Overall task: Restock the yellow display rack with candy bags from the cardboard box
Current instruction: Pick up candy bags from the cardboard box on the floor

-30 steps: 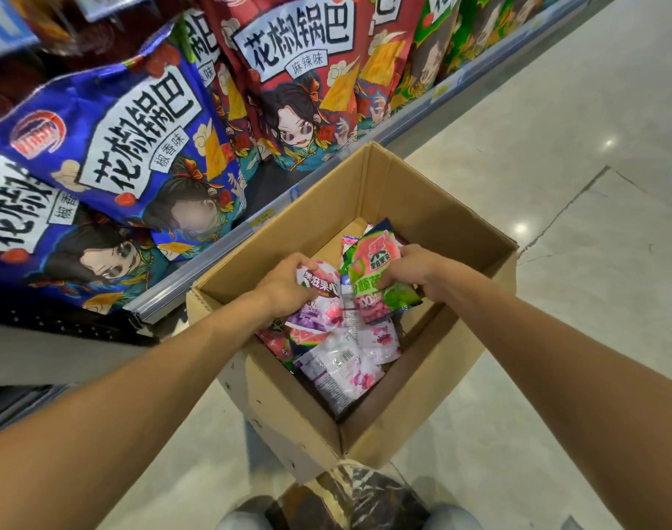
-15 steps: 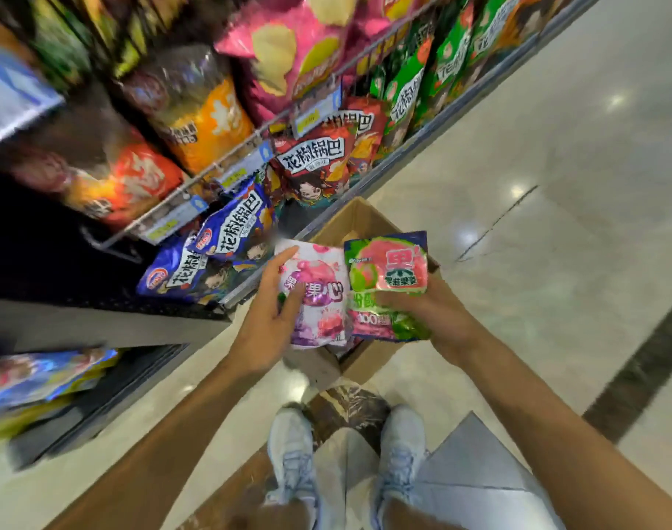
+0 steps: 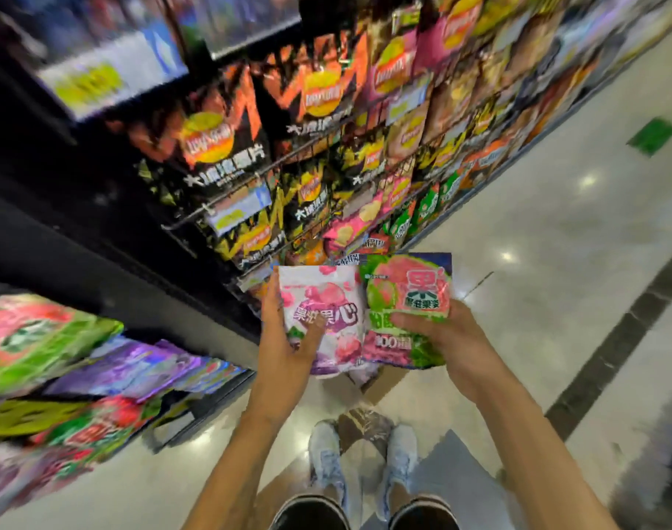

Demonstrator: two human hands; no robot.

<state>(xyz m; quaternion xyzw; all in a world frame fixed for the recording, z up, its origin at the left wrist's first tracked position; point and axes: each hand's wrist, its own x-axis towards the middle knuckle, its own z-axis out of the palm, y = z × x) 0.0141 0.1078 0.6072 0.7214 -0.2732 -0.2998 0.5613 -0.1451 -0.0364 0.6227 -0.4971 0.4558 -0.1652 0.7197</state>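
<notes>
The left hand [image 3: 288, 338] is clamped on a white and pink candy bag [image 3: 322, 315], and the right hand [image 3: 441, 338] grips a green and pink candy bag [image 3: 407, 300]; the two bags touch edge to edge in front of the person. Just below the hands, a corner of the cardboard box [image 3: 380, 380] peeks out. Well off to the left of the left hand sits the rack [image 3: 196, 407], blurred, already holding similar bags [image 3: 39, 338]. Judging by this, both bags are picked but neither is placed yet.

Crowded chip shelves [image 3: 326, 120] wall the left; the floor [image 3: 556, 281] right seems open.
</notes>
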